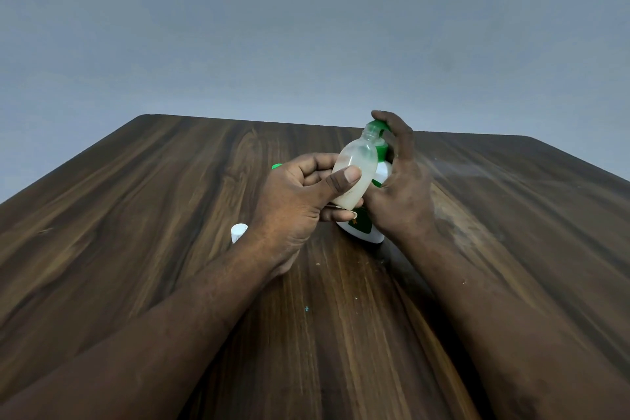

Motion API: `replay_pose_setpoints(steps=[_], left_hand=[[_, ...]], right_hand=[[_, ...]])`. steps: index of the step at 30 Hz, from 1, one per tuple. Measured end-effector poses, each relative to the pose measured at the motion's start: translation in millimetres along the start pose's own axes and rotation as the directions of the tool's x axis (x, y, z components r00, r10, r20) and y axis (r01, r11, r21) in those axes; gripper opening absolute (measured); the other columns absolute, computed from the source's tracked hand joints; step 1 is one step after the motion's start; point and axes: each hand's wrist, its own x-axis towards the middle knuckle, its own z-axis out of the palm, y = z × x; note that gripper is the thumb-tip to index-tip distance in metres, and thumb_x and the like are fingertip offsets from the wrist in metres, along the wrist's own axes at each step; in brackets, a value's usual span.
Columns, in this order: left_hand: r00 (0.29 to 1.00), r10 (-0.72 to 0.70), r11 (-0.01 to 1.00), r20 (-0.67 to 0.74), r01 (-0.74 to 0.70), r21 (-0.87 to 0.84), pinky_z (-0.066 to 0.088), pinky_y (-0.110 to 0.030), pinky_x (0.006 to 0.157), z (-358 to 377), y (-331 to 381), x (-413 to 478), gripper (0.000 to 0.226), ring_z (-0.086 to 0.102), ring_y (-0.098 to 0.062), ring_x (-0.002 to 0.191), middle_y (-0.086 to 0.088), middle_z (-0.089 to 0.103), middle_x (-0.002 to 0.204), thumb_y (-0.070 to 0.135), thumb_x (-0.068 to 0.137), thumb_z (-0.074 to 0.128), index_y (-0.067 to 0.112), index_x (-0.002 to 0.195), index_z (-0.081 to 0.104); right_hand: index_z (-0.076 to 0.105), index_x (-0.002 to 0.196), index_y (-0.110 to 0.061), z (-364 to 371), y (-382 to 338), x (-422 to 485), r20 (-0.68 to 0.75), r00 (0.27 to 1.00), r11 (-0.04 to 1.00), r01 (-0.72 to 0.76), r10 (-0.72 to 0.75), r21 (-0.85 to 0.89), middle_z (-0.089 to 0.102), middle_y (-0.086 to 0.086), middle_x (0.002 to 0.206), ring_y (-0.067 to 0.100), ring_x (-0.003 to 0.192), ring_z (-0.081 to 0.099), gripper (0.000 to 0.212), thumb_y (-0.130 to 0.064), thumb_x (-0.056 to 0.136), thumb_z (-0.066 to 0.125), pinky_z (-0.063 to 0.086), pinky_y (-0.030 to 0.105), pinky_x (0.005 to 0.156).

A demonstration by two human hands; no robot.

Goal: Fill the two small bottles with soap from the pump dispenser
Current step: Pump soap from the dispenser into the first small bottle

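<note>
While curling the left hand [300, 201] round the small bottle [356, 174], thumb lying across the front and fingers wrapping behind, holding it off the table with its open neck tipped up against the green spout. Closing the right hand [402, 194] round the body of the pump dispenser [363, 230], forefinger reaching over the green pump head [384, 126], seemingly pressing down. Keeping the dispenser's white base resting on the wooden table [170, 215], just behind the held bottle.

Showing pale, cloudy soap through the frosted wall, possibly filling about the lower half, though hard to be sure through the plastic. Probably handling as a light, thin, squeezable thing: gripping at mid-body as now, but gently, to avoid pushing soap back out of the neck. Likely turning slippery with any drip, so keeping the fingers below the shoulder. Treating the dispenser as stiffer and heavier, needing steadying against tipping under the press.

Leaving a white cap [238, 232] lying on the table beside the left wrist. Peeking out behind the left knuckles, a green bit [276, 166], perhaps belonging to the other bottle.
</note>
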Motion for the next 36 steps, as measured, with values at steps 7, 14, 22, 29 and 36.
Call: replay_pose_setpoints(steps=[7,14,22,29,36], left_hand=[[1.0,0.012,1.0,0.0,-0.012,-0.005,0.062,-0.022,0.059,0.3,1.4,0.6,0.028,0.08,-0.027,0.083,-0.018,0.081,0.099,0.016,0.092,0.077,0.004,0.116,0.073],[1.0,-0.008,1.0,-0.001,0.008,0.01,0.061,-0.022,0.058,0.3,-0.6,-0.6,0.03,0.079,-0.023,0.082,-0.016,0.081,0.1,0.015,0.092,0.077,0.002,0.119,0.072],[1.0,0.01,1.0,-0.004,-0.01,-0.009,0.062,-0.023,0.058,0.6,1.8,0.7,0.037,0.08,-0.025,0.081,-0.017,0.081,0.099,0.02,0.088,0.078,0.002,0.119,0.071],[1.0,0.008,1.0,-0.006,-0.008,0.001,0.061,-0.022,0.057,1.3,-0.1,0.5,0.029,0.079,-0.026,0.083,-0.018,0.081,0.1,0.015,0.092,0.077,0.003,0.117,0.072],[1.0,0.002,1.0,-0.004,-0.002,-0.014,0.062,-0.022,0.058,-0.3,0.4,0.5,0.03,0.079,-0.03,0.086,-0.02,0.08,0.102,0.014,0.093,0.076,0.001,0.12,0.071]], right_hand=[[0.034,0.162,-0.04,-0.8,-0.7,-0.3,0.009,1.0,1.0,0.013,-0.013,0.002,0.068,-0.01,0.125,-0.004,0.095,0.067,0.094,-0.016,0.085,0.083,0.044,0.004,0.074],[0.045,0.149,-0.027,0.2,-1.4,-0.1,0.01,1.0,1.0,-0.006,0.006,-0.011,0.07,-0.013,0.111,-0.004,0.09,0.066,0.077,-0.01,0.084,0.083,0.047,0.007,0.066],[0.026,0.166,-0.04,-0.4,-1.5,-0.5,0.026,1.0,1.0,0.004,-0.003,-0.024,0.061,-0.028,0.119,-0.009,0.098,0.065,0.101,-0.012,0.086,0.081,0.046,0.003,0.073],[0.039,0.153,-0.035,1.0,0.7,0.5,0.011,1.0,1.0,0.014,-0.013,-0.027,0.068,-0.01,0.125,-0.006,0.094,0.066,0.084,-0.012,0.085,0.082,0.044,0.004,0.072],[0.036,0.157,-0.038,1.1,1.5,0.0,0.006,1.0,1.0,0.008,-0.008,-0.03,0.069,-0.012,0.124,-0.006,0.097,0.067,0.091,-0.015,0.083,0.083,0.045,0.004,0.073]])
